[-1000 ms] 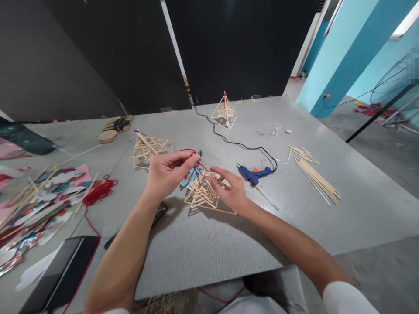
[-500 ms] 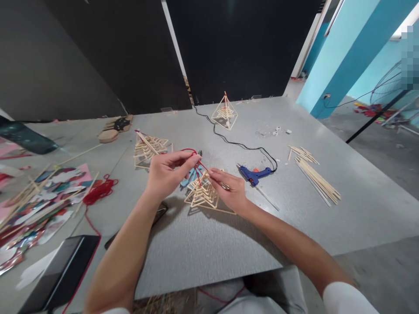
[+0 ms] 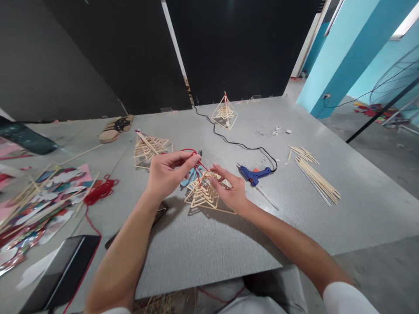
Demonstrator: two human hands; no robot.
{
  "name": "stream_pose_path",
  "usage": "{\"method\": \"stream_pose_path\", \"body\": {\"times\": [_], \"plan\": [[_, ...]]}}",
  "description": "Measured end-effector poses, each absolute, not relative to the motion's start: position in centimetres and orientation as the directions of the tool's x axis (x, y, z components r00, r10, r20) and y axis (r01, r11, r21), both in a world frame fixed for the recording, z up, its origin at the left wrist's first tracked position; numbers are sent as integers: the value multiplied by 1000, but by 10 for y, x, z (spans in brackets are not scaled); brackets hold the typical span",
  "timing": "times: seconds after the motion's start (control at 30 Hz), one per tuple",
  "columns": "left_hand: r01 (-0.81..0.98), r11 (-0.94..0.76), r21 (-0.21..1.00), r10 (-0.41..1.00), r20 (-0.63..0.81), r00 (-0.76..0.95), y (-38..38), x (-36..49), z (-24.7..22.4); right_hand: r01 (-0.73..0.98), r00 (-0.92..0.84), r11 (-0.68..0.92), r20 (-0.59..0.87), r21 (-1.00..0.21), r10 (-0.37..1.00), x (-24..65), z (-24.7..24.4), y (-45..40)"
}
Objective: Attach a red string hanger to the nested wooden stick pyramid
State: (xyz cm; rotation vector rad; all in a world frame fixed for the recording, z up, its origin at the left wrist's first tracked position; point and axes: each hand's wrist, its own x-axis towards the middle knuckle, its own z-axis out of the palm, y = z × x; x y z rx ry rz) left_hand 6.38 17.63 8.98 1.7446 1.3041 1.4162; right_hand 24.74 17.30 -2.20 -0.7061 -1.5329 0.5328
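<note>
My left hand [image 3: 170, 172] pinches a red string [image 3: 203, 165] between thumb and forefinger above a pyramid frame of thin wooden sticks [image 3: 203, 196]. The string loops over the fingertips and runs down to the frame's top. My right hand [image 3: 231, 187] is at the frame's right side, thumb and fingers apart, its fingertips close to the string's other end. Whether they touch the string or the frame is hard to tell. Blue-handled pliers [image 3: 186, 179] lie partly hidden behind the frame and string.
A blue glue gun [image 3: 253, 174] with a black cable lies right of my hands, near wooden sticks [image 3: 317, 181]. Two more stick frames [image 3: 150, 148] [image 3: 224, 113] stand farther back. Red yarn [image 3: 101, 190], colourful scraps [image 3: 49, 196] and a black device [image 3: 62, 270] are at left.
The fingers of my right hand have spread and lifted off the string. My left hand stays in place with its pinch on the string.
</note>
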Motion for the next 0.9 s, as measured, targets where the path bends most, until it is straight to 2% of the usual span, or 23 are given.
{"method": "stream_pose_path", "body": {"times": [0.3, 0.57, 0.77, 0.9], "plan": [[348, -390, 852, 906, 423, -19, 176, 65, 91, 213, -52, 734, 743, -645, 668, 250, -25, 178], [340, -369, 865, 917, 399, -20, 175, 67, 93, 225, -82, 629, 629, -744, 773, 255, -20, 172], [351, -388, 852, 909, 418, -10, 177, 65, 90, 168, 13, 576, 587, -800, 810, 291, 4, 158], [371, -417, 830, 893, 449, 1, 175, 64, 90, 201, -76, 561, 559, -803, 826, 315, -9, 137]]}}
